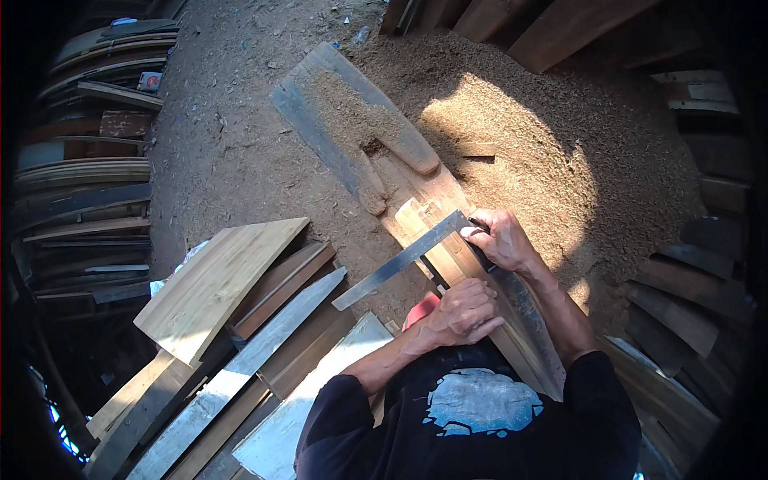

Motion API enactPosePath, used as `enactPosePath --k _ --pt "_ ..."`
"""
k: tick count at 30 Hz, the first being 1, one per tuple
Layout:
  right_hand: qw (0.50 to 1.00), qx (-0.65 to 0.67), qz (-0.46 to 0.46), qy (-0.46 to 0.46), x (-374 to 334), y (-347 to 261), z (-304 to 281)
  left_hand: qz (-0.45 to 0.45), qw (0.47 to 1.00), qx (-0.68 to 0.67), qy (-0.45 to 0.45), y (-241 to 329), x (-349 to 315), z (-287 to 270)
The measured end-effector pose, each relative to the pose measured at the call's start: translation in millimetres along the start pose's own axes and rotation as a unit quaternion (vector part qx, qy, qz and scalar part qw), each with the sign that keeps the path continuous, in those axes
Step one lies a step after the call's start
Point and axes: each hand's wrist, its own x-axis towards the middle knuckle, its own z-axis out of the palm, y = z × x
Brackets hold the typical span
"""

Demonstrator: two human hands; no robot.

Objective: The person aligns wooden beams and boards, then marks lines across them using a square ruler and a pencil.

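Observation:
My right hand is closed on one end of a try square, pinching it by its dark stock. Its long metal blade lies across a narrow length of wood and juts out past it to the left. Nearer my body, my left hand has its fingers curled and closed over the same wood, just below the square. The wood runs lengthwise on a low, worn bench plank, from its middle toward my torso. Part of the wood is hidden under my left hand.
Sawdust and shavings cover the ground at the right and part of the bench. Sawn boards lie stacked at the lower left. More timber stacks line the far left, and dark planks stand at the right.

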Motion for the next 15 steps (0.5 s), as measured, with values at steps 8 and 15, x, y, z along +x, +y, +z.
enactPosePath --k 8,15 --pt "0.995 0.039 -0.081 0.040 -1 14 4 -0.239 0.931 0.240 0.132 9 31 -1" --pt "0.988 0.039 -0.142 0.042 1 13 1 -0.234 0.911 0.302 0.155 -12 28 27"
